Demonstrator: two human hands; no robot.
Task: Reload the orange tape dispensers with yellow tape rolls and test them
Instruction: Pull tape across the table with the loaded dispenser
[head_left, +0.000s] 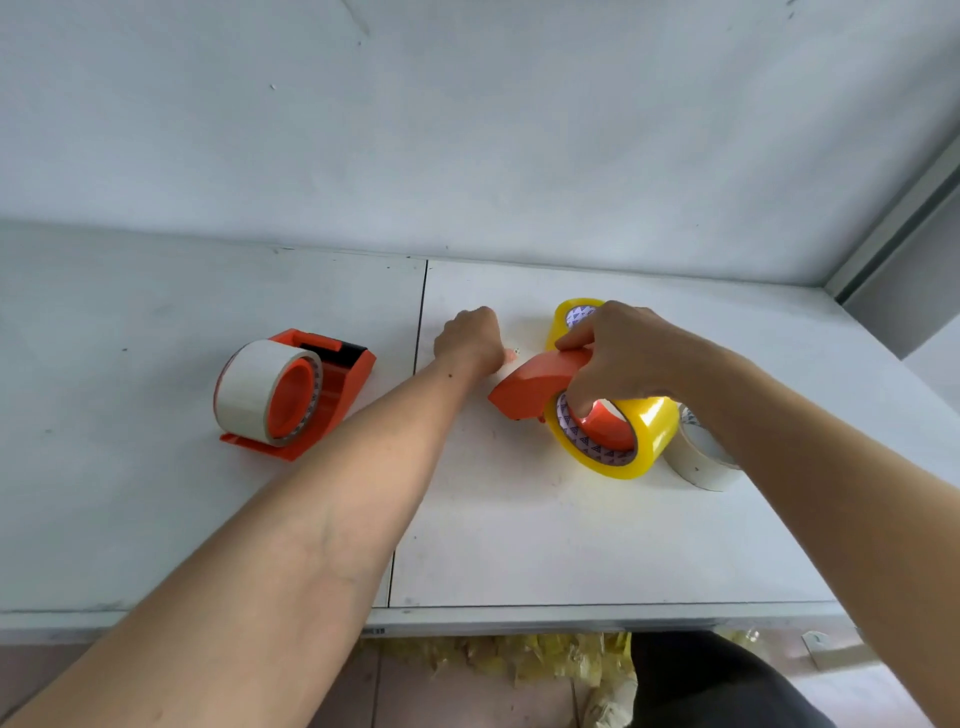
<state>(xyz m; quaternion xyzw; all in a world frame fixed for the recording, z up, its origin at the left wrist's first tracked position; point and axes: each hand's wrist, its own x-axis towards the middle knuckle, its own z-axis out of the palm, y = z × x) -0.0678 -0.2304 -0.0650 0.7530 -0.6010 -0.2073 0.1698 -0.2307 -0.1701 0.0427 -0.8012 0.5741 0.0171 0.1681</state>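
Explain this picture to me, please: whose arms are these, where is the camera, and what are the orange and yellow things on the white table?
No machine here: a person works with two bare hands, and the single camera sits on their head, looking forward and down.

On the white table are two orange tape dispensers. The one on the left carries a white tape roll and is untouched. The right hand grips the other dispenser, which already carries a yellow tape roll. The left hand is curled just in front of that dispenser; it may be pulling the tape end, but the tape itself is too faint to see.

A second yellow roll stands behind the right hand, and a loose white roll lies beside the loaded dispenser. Crumpled yellow tape scraps lie on the floor below.
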